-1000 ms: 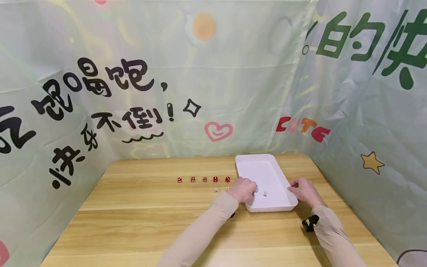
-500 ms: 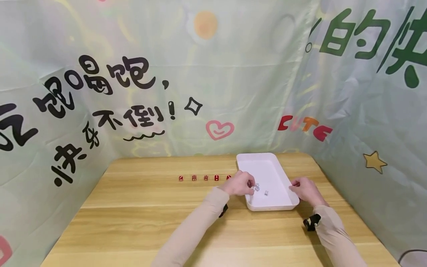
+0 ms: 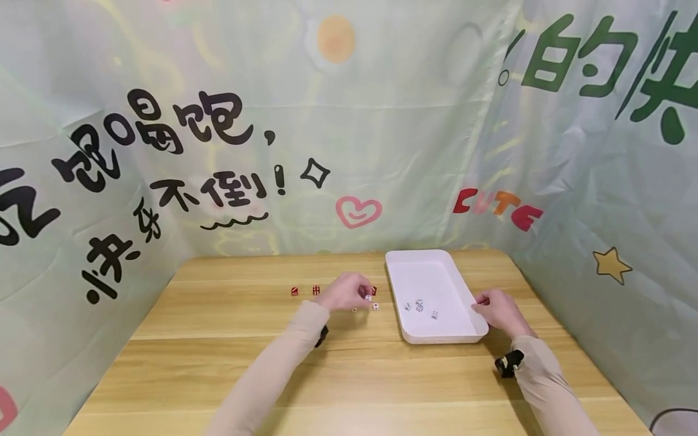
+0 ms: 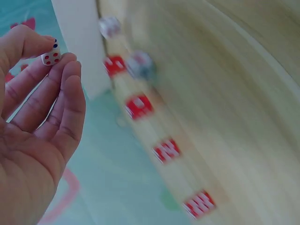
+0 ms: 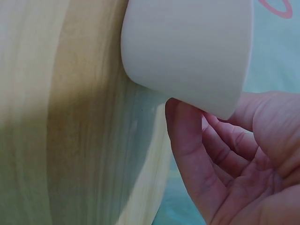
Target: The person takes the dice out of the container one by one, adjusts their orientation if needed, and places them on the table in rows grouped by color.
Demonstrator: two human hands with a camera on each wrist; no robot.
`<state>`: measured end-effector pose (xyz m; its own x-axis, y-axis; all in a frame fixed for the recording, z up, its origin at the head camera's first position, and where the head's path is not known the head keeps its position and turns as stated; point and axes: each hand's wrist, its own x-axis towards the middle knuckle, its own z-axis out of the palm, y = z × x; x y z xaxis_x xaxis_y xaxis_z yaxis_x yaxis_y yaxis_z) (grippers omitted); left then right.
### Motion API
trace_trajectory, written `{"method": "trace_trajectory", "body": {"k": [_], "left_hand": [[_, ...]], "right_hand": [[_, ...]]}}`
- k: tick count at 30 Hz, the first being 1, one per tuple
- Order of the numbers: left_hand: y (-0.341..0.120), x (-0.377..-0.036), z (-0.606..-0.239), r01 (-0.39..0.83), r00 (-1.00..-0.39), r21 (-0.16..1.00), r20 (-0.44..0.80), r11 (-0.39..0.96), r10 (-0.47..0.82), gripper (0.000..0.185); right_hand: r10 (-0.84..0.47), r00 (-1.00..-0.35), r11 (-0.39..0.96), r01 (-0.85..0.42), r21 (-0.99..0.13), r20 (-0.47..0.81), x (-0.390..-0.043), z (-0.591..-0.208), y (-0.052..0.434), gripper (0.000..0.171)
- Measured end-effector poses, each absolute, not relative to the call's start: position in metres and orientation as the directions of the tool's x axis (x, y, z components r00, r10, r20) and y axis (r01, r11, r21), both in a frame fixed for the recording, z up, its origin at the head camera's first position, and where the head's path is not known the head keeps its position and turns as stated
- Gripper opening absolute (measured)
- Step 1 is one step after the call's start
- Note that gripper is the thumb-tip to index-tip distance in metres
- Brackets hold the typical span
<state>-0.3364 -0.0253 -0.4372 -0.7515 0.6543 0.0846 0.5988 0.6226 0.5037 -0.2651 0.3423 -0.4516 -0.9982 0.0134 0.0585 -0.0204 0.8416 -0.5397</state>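
Note:
A white die (image 4: 51, 57) with red and blue pips is pinched between the thumb and fingertips of my left hand (image 3: 345, 292). That hand is over the table, in front of the row of red dice (image 3: 316, 290), and hides some of them. Two white dice lie on the table near it, one of them a white die (image 3: 375, 307) just right of the fingers. On the right, my right hand (image 3: 500, 310) grips the side rim of a white tray (image 3: 425, 278), thumb and fingers on either side of its wall. Several white dice (image 3: 419, 306) lie inside the tray.
The wooden table (image 3: 349, 381) carries all of this. A printed cloth (image 3: 305, 133) hangs behind it and along both sides. Each wrist wears a black camera band (image 3: 509, 363).
My left hand was reaching into the tray; it has moved left, out over the table, carrying a white die. The right hand stays at the tray's rim.

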Motion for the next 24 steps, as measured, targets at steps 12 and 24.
{"method": "trace_trajectory", "body": {"k": [12,24], "left_hand": [[-0.081,-0.337,-0.458,0.475,-0.839,0.498,0.005,0.726,0.545,0.013],[-0.097,-0.333,-0.462,0.389,-0.879,0.495,-0.052,0.777,0.474,0.01]], "right_hand": [[0.01,-0.998,0.848,-0.025,-0.53,0.064,-0.266,-0.455,0.343,0.015],[0.007,-0.996,0.844,-0.045,-0.534,0.094,-0.265,-0.454,0.343,0.014]]}}
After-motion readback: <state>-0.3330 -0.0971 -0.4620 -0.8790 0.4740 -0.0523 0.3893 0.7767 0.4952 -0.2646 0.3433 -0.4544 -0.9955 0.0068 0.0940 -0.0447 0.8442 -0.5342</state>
